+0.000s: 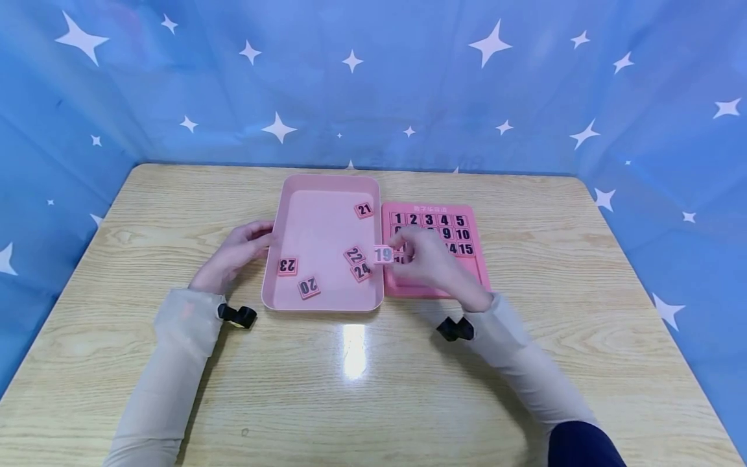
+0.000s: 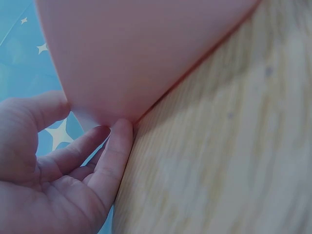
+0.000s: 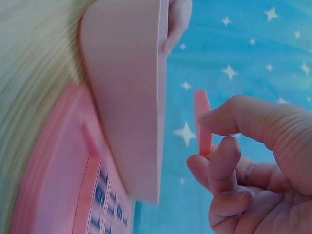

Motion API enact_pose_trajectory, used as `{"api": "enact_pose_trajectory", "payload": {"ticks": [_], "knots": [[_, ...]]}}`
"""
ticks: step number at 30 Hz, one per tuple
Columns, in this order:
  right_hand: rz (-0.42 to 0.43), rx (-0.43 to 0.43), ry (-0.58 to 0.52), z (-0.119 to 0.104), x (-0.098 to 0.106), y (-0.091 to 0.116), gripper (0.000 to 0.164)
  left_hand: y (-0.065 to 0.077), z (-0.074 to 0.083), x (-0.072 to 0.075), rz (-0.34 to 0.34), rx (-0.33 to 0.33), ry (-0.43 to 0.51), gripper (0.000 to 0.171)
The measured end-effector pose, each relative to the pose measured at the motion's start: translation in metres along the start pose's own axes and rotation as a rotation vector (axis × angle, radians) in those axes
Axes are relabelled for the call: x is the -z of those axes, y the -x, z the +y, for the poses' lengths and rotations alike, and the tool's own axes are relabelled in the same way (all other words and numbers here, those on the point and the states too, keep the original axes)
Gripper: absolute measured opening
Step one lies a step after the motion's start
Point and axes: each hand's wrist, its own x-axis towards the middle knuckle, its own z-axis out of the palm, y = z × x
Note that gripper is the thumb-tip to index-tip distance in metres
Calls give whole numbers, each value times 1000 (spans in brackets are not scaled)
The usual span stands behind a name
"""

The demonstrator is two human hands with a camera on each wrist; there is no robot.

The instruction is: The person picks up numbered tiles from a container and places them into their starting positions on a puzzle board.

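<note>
My right hand [image 1: 428, 258] pinches a pink number tile marked 19 [image 1: 382, 254] between thumb and fingers. In the head view the tile overlaps the seam between the tray and the board; the right wrist view shows it edge-on, raised above the tray's rim. Under that hand lies the pink number puzzle board [image 1: 478, 268], its rows of numbered tiles partly hidden by the fingers. My left hand [image 1: 236, 251] touches the left outer wall of the pink tray [image 1: 327, 179]. Extended fingertips [image 2: 123, 127] rest against this wall in the left wrist view.
Loose tiles lie in the tray: tile 21 [image 1: 364, 210] near the back right, tiles 22 [image 1: 354, 255] and 24 [image 1: 361, 272] together at right, tiles 20 [image 1: 308, 287] and 23 [image 1: 287, 266] toward the front left. A starry blue cloth [image 1: 373, 91] hangs behind the wooden table [image 1: 303, 389].
</note>
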Motion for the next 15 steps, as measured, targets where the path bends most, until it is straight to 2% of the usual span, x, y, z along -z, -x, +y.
{"api": "enact_pose_trajectory", "payload": {"ticks": [4,10,15], "knots": [[21,-40,23,13,12,11,30,0,0,0,0,-4,2,52],[40,-47,41,35,26,26,30,1,0,0,1,-3,9,52],[37,-104,40,50,35,36,32,0,0,0,2,-1,16,52]]}}
